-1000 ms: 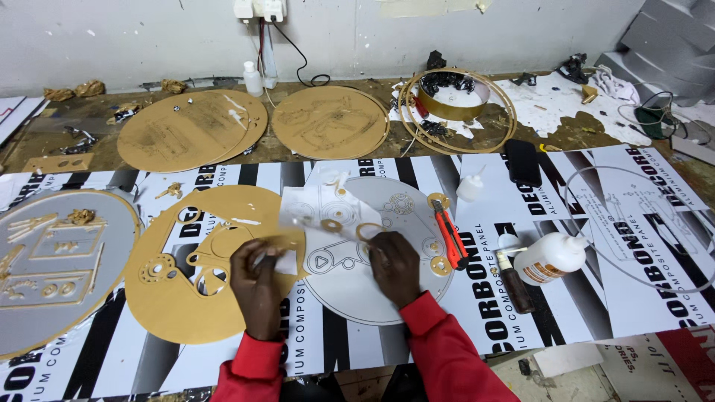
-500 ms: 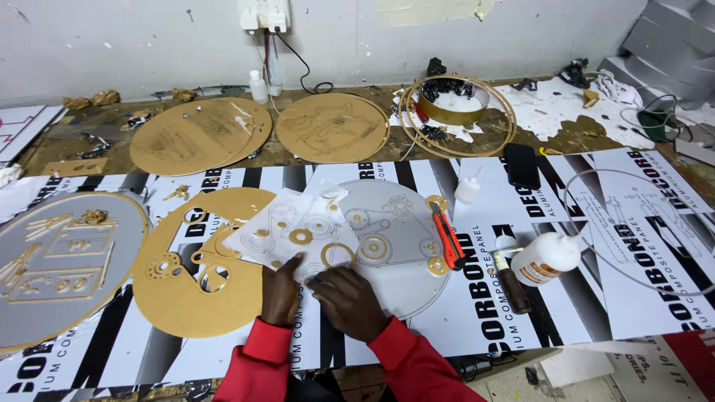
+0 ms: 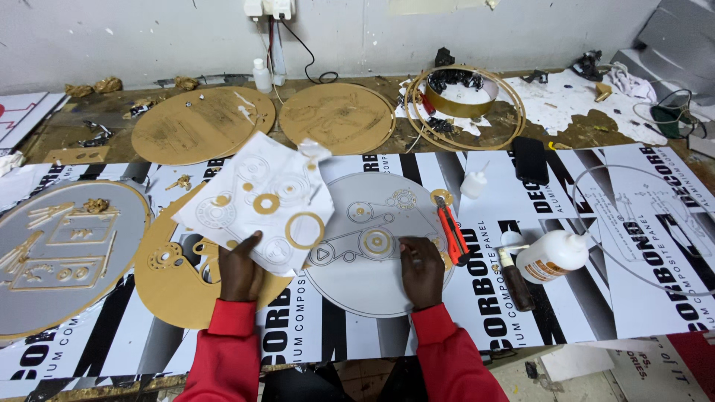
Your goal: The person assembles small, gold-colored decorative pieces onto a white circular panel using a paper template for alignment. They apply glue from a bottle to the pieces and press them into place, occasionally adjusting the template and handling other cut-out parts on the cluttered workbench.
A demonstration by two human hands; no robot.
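My left hand (image 3: 241,265) grips the near edge of a clear film sheet (image 3: 257,199) with gold ring cut-outs stuck to it, lifted and swung left over a gold cut-out disc (image 3: 173,286). My right hand (image 3: 421,271) presses flat on a round silver-grey disc (image 3: 372,286) that bears small gold gear and ring pieces. Both sleeves are red. A red utility knife (image 3: 451,230) lies at the disc's right edge.
A white glue bottle (image 3: 551,255) lies on its side to the right, with a dark-handled tool (image 3: 514,277) beside it. A large grey plaque (image 3: 45,290) sits at left. Two gold discs (image 3: 201,123), gold hoops (image 3: 465,104) and a black phone (image 3: 529,159) lie farther back.
The film sheet has been peeled off the silver disc and carried left. My hands have spread apart, the right one now resting on the disc.
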